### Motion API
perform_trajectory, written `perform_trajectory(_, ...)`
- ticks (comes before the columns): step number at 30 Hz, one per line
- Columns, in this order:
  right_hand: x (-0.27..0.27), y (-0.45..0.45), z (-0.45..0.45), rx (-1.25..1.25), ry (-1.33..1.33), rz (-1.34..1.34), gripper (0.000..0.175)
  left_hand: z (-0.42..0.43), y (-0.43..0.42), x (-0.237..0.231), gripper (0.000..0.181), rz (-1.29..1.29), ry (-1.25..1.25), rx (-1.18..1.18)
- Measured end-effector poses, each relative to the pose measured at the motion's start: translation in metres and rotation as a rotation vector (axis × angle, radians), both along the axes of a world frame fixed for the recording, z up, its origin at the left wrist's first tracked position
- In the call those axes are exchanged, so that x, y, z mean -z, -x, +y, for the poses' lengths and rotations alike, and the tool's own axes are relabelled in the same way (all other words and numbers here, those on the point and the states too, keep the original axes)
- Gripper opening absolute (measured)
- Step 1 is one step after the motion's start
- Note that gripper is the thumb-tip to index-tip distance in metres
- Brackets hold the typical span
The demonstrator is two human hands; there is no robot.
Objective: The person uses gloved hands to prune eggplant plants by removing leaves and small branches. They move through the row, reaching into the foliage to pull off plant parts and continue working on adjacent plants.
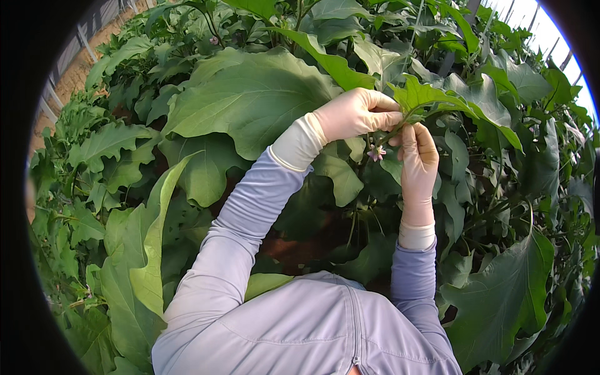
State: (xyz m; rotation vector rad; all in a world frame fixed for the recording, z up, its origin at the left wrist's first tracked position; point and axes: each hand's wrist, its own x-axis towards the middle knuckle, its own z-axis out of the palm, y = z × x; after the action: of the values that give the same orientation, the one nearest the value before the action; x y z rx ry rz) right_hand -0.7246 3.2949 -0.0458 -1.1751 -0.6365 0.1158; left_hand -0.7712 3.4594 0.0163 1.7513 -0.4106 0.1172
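My left hand (358, 115), in a thin pale glove, reaches in from the left and pinches the young green shoot (412, 111) of what looks like an eggplant plant. Just below and to the right, my gloved right hand (420, 161) has its thumb and fingers closed at the same shoot's stem, its fingertips partly hidden. A bright lobed leaf (433, 97) spreads from the shoot above my right hand. Beneath my left fingers hangs a small pale purple flower (376, 153). One broad leaf (253, 96) lies behind my left wrist.
Dense foliage surrounds me, with a large leaf (504, 290) at lower right and an upright leaf (157, 234) beside my left arm. Shaded reddish soil (295, 251) shows between the plants. Thin strings (415, 35) run upward. Posts (86, 42) stand at the far left.
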Motion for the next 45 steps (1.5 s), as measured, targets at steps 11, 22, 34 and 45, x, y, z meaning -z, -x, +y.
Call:
perform_trajectory(11, -0.002, 0.014, 0.002, 0.038, 0.030, 0.012, 0.025, 0.017, -0.002, 0.013, 0.032, 0.069, 0.026, 0.112)
perform_trajectory(22, -0.010, -0.017, 0.020, -0.208, 0.109, -0.051, 0.021, 0.047, -0.004, -0.017, 0.023, 0.399, -0.160, -0.039)
perform_trajectory(34, -0.022, -0.041, 0.037, -0.276, 0.046, -0.030, 0.026, 0.042, -0.009, 0.030, 0.022, 0.291, 0.549, -0.007)
perform_trajectory(45, -0.021, -0.045, 0.028, -0.193, 0.369, -0.197, 0.031, 0.032, -0.011, 0.047, 0.018, 0.233, 0.362, -0.321)
